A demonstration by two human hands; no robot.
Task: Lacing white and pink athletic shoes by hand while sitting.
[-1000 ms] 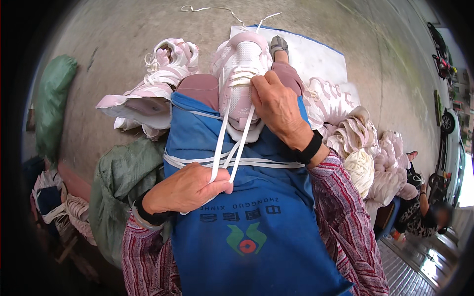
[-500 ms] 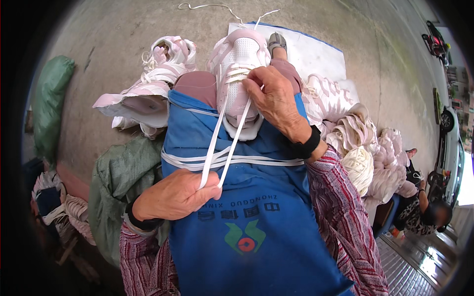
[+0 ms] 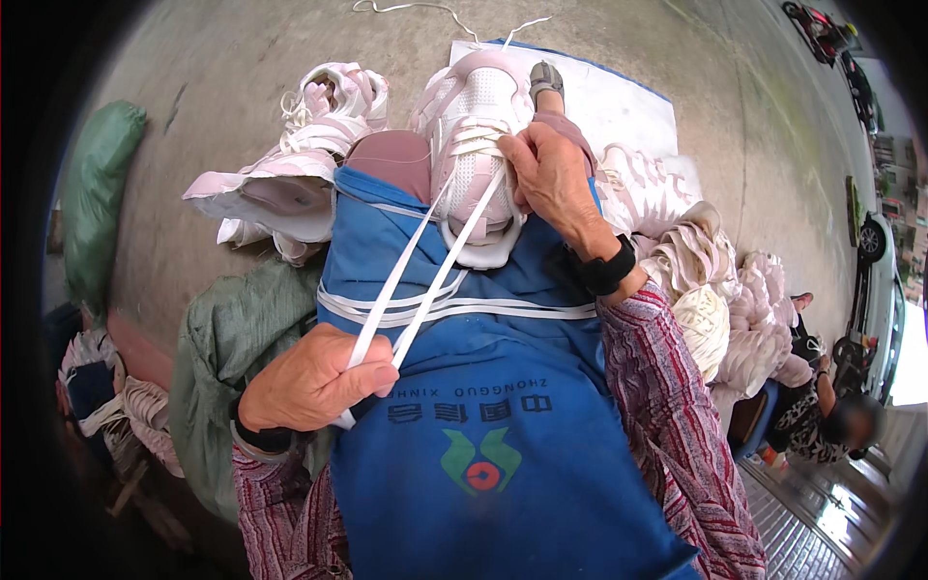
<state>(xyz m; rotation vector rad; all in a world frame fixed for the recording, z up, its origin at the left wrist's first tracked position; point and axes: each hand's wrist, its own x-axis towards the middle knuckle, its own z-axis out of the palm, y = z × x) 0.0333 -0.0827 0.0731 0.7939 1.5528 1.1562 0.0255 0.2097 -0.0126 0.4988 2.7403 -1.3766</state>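
Observation:
A white and pink shoe upper point(image 3: 488, 92) lies across my lap, its narrower end toward me. White laces cross its middle. My left hand point(image 3: 314, 377) is closed on two strands of white shoelace point(image 3: 382, 300), which run taut from the upper down over the blue apron point(image 3: 512, 493). My right hand point(image 3: 561, 184) grips the right side of the upper, thumb and forefinger at the crossed laces; its other fingertips are partly hidden. More white laces point(image 3: 522, 311) are looped across the apron below the upper.
Laced uppers point(image 3: 314, 145) are piled at my left, beside a green sack point(image 3: 232, 358). Several stacked uppers point(image 3: 628, 188) and a bundle of cream laces point(image 3: 701, 324) lie at my right. Another person point(image 3: 831, 416) sits at the far right, near parked vehicles.
My left hand has moved left and slightly up, drawing the two lace strands with it. My right hand has shifted slightly right along the upper, which has risen a little in view.

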